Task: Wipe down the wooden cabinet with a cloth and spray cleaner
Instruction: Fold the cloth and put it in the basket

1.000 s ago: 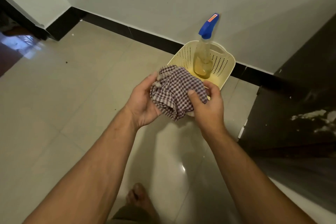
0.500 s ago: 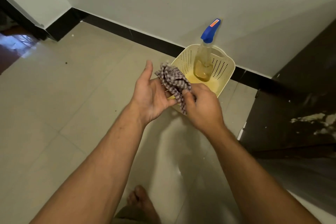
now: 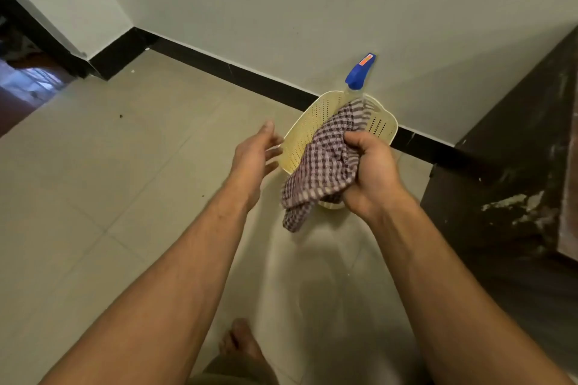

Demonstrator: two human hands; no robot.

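No text could be read; the orange label on the spray bottle (image 3: 359, 73) head was too blurred.

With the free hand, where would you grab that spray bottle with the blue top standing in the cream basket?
Probably by the neck just under the blue trigger head, coming down from above. The spray bottle stands upright in the cream perforated plastic basket, whose walls ring it, and the checked cloth held in the right hand hides its body. The open left hand is free to reach.

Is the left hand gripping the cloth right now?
No, the left hand is open and clear of the checked cloth, which only the right hand grips.
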